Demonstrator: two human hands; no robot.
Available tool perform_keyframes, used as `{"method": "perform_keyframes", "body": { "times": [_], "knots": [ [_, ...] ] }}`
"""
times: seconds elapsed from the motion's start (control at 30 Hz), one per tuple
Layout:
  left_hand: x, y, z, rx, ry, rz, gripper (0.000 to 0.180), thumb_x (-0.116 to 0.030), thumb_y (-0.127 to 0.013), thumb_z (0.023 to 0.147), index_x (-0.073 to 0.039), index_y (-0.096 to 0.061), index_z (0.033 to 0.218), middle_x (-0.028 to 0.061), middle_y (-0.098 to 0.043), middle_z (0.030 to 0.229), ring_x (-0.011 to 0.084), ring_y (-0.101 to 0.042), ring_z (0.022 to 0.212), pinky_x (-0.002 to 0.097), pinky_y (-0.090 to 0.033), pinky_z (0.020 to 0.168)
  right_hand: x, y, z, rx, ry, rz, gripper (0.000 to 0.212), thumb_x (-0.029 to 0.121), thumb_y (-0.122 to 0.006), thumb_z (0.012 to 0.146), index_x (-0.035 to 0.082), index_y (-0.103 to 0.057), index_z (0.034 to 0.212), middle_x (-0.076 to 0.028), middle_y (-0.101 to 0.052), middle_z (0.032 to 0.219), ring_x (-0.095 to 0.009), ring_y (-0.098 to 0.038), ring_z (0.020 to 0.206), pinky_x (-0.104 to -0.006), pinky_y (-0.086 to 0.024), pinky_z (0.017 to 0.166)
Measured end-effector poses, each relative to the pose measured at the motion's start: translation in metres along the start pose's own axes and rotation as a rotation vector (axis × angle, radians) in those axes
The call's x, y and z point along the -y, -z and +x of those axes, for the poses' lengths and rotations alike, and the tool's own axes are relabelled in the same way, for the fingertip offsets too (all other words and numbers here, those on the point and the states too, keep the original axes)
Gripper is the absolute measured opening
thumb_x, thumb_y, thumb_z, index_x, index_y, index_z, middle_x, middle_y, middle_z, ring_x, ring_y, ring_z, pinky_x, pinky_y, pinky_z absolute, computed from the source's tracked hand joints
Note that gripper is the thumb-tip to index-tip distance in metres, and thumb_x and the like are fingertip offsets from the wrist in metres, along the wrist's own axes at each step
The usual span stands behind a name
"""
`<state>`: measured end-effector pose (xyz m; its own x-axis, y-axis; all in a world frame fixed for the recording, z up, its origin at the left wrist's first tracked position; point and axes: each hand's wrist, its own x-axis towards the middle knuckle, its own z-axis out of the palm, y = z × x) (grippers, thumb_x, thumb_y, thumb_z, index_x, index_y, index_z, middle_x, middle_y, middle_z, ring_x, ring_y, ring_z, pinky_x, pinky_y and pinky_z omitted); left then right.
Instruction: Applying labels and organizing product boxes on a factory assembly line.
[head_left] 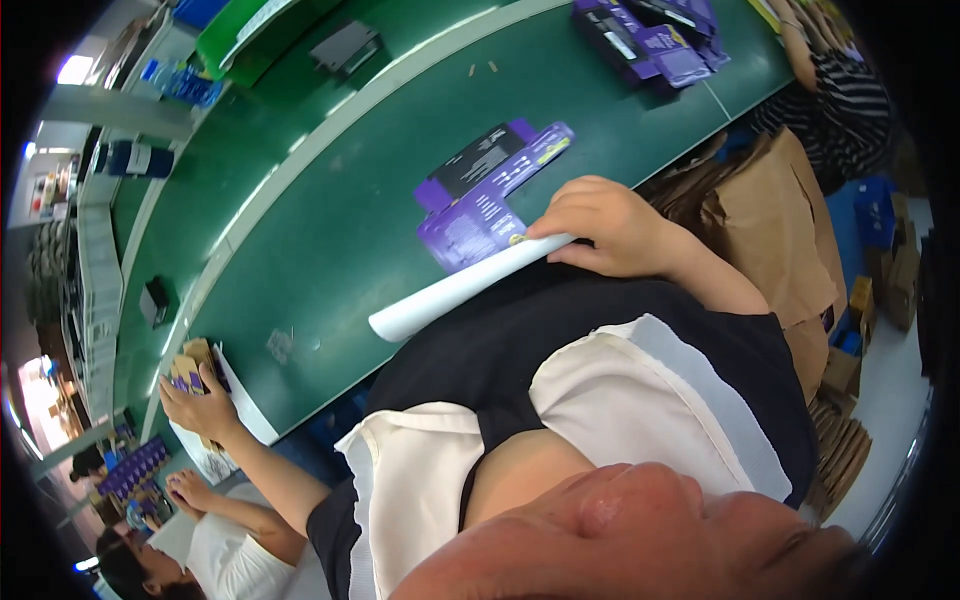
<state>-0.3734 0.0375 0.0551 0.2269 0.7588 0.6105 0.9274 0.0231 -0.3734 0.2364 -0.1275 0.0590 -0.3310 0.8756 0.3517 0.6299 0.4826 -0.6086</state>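
My right hand [607, 228] is closed on one end of a white curled sheet [450, 292] along the near table edge. Just beyond the sheet, a flattened purple and black box [478, 218] lies on the green table, its flaps spread out. Far to the left, my left hand [207, 408] has its thumb and fingers around a brown cardboard piece [198, 352] with purple marks. The fingers partly hide that piece. White paper [248, 398] lies beside it at the table edge.
More purple boxes [655, 42] lie at the far right, near another person's arm [800, 60]. A grey-black box [345, 48], a green bin [245, 40] and a small dark box [154, 302] stand beyond the table's pale rail. Brown cardboard [775, 220] is at my right; a co-worker in white [235, 545] sits left.
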Motion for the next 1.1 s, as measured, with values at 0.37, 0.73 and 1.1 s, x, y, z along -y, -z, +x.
{"method": "perform_keyframes", "body": {
  "times": [0.37, 0.73, 1.1],
  "knots": [
    [-0.254, 0.132, -0.019, 0.801, -0.168, -1.631, 0.057, -0.024, -0.078, 0.080, -0.001, -0.055, 0.126, 0.0117, -0.060, 0.110, 0.0234, -0.058, 0.096, 0.0343, -0.042, 0.096, 0.010, -0.010, -0.023, -0.051, -0.123, 0.054, 0.032, 0.010, -0.074, 0.079, 0.012, -0.067, 0.110, -0.005, -0.068, 0.091, -0.023, -0.062, 0.082, -0.0352, -0.049, 0.083],
    [-0.304, 0.083, -0.017, 0.787, -0.117, -1.834, 0.035, -0.016, -0.075, 0.081, -0.003, -0.056, 0.107, 0.0063, -0.057, 0.094, 0.0137, -0.048, 0.079, 0.0237, -0.040, 0.076, -0.040, 0.165, -0.298, -0.460, -1.397, -1.232, 0.056, 0.035, -0.064, 0.087, 0.005, -0.055, 0.133, -0.017, -0.064, 0.119, -0.034, -0.060, 0.108, -0.0382, -0.047, 0.095],
    [-0.302, 0.080, -0.016, 0.949, 0.036, -1.802, 0.034, -0.019, -0.070, 0.085, -0.001, -0.055, 0.110, 0.0057, -0.055, 0.091, 0.0131, -0.048, 0.077, 0.0243, -0.040, 0.078, -0.004, 0.041, -0.250, -0.366, -1.174, -0.566, 0.029, 0.018, -0.060, 0.091, 0.005, -0.068, 0.115, -0.013, -0.072, 0.113, -0.029, -0.069, 0.098, -0.0366, -0.053, 0.081]
  ]
}}
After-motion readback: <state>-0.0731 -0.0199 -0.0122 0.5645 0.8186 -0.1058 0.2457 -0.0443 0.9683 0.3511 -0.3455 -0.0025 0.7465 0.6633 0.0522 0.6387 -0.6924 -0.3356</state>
